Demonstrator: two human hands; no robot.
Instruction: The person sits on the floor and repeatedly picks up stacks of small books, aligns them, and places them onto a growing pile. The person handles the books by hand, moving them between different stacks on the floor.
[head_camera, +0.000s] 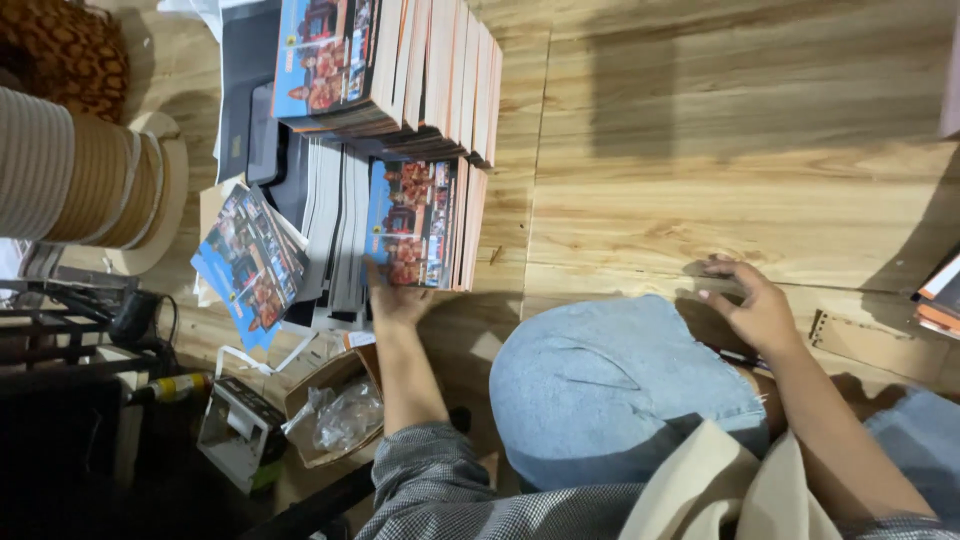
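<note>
Head view: left hand (398, 300) gripping booklet stack (420, 222) at 11 o'clock, right hand (752, 305) loosely curled on wooden floor (720, 130); plenty stacked, loose booklets (250, 262) left.

Upper book stack (385, 65) cut off by top edge; spool (45, 165) cropped at left edge; left hand (397, 300) fingertips hidden behind lower book stack (420, 222); bag (340, 415) contents indistinct.
</note>
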